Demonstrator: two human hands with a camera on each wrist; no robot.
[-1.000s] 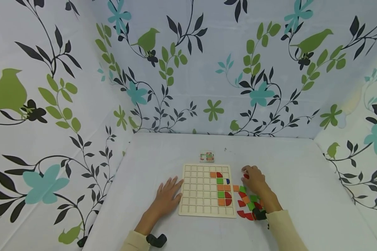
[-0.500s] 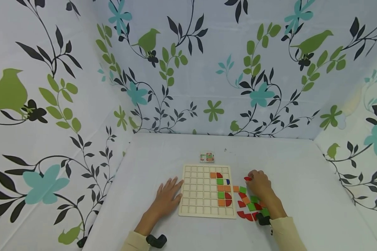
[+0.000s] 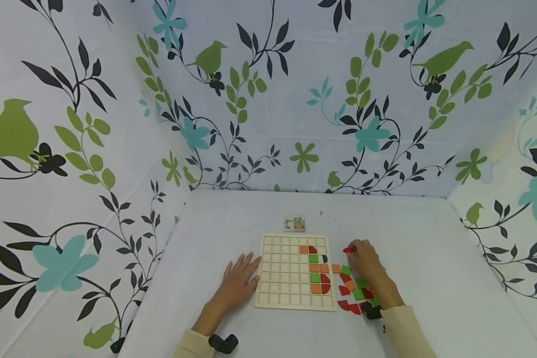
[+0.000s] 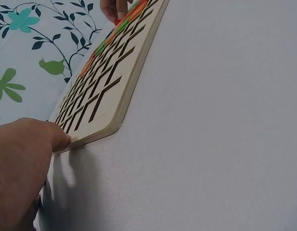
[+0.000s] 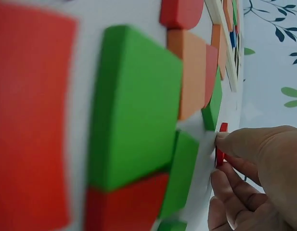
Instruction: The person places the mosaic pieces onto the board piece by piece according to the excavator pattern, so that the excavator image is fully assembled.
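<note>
A wooden grid board (image 3: pixel 277 283) lies flat on the white table, with orange, green and red pieces and one blue piece in cells toward its right side. Against the board's left edge rests my left hand (image 3: pixel 238 282), fingers spread; the left wrist view has its thumb (image 4: pixel 59 137) touching the board's corner. To the right of the board, my right hand (image 3: pixel 367 261) pinches a red quarter-circle piece (image 3: pixel 348 250) between thumb and fingers. In the right wrist view this red piece (image 5: pixel 221 156) appears nearly edge-on, partly hidden by the thumb.
Loose pieces lie right of the board, among them a green square (image 3: pixel 358 294), a red quarter circle (image 3: pixel 344 305) and an orange square (image 3: pixel 336 268) by its edge. A small pattern card (image 3: pixel 295 223) lies behind the board. Patterned cloth (image 3: pixel 268 124) surrounds the table.
My right hand, holding the red piece throughout, shifted right and toward me, then moved back left toward the board. The piece turned in its fingers. My left hand stayed in place.
</note>
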